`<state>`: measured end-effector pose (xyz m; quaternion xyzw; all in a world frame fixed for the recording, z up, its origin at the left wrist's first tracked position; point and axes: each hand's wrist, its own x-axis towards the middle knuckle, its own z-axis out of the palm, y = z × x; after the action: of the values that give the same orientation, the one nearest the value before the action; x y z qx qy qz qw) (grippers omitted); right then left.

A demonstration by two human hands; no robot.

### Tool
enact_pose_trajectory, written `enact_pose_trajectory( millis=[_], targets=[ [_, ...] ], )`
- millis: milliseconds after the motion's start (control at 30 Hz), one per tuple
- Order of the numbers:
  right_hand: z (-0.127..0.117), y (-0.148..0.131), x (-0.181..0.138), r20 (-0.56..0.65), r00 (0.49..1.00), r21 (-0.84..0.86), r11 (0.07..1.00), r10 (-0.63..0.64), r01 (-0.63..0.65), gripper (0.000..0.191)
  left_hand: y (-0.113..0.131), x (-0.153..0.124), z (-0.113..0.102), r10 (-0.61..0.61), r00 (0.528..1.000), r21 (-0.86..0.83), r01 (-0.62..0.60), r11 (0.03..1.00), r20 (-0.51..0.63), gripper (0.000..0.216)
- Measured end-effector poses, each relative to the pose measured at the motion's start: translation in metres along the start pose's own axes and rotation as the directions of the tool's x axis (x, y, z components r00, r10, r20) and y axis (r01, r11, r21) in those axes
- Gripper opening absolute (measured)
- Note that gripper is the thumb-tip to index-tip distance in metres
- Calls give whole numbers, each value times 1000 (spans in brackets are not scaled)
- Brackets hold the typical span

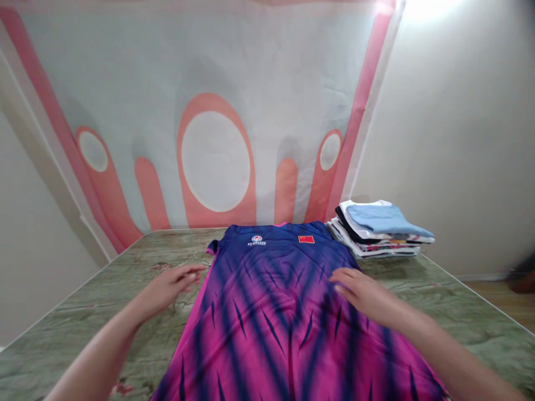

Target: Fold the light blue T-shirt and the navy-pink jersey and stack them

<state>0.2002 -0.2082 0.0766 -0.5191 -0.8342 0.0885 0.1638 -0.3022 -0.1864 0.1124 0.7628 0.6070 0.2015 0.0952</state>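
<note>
A jersey (276,312), dark blue at the shoulders and fading to magenta, lies spread front side up with its collar away from me. A round white and red logo and a small red flag patch mark its chest. My left hand (173,287) hovers by the jersey's left edge, fingers stretched out and empty. On the other side my right hand (361,292) is over the jersey's right part, its fingers extended and holding nothing I can see. Whether the right fingertips touch the fabric, I cannot tell. The jersey's lower hem runs out of view.
A stack of folded clothes (380,228), with a light blue piece on top, stands at the back right of the table (83,317). Behind the table hangs a grey sheet with pink-red shapes (215,161). A plain wall (460,139) rises at the right.
</note>
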Motion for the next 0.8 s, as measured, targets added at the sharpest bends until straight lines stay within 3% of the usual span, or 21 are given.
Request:
enact_pose_trajectory(
  millis=[67,133,233,300,367,433,533,667,800],
  targets=[
    [21,-22,52,-27,1000,-18,1000,9,-10,44,24,62,26,63,998,25,-64,998,29,46],
    [48,-36,84,-12,1000,-16,1000,26,-26,53,36,103,62,42,999,140,-46,989,30,50],
    [80,-38,90,71,996,-10,999,-45,46,55,22,124,109,29,997,186,-42,982,69,55],
    [89,-24,76,91,989,-5,993,-119,120,52,-5,122,124,18,997,248,-37,968,78,59],
    [89,1,60,77,989,-16,992,-127,129,49,-34,119,126,2,997,318,-28,948,83,61],
    [86,29,52,25,999,-64,997,-34,36,50,-58,118,122,-8,996,352,-24,936,91,60],
    [86,60,63,-17,999,-136,990,46,-48,53,-74,123,114,-10,995,373,-26,927,95,58],
    [93,64,107,-20,998,-164,984,60,-63,53,-69,143,98,-98,993,425,60,903,69,52],
    [91,53,139,-8,994,-156,981,112,-112,52,-39,160,84,-131,991,432,123,893,-12,48]
  ],
)
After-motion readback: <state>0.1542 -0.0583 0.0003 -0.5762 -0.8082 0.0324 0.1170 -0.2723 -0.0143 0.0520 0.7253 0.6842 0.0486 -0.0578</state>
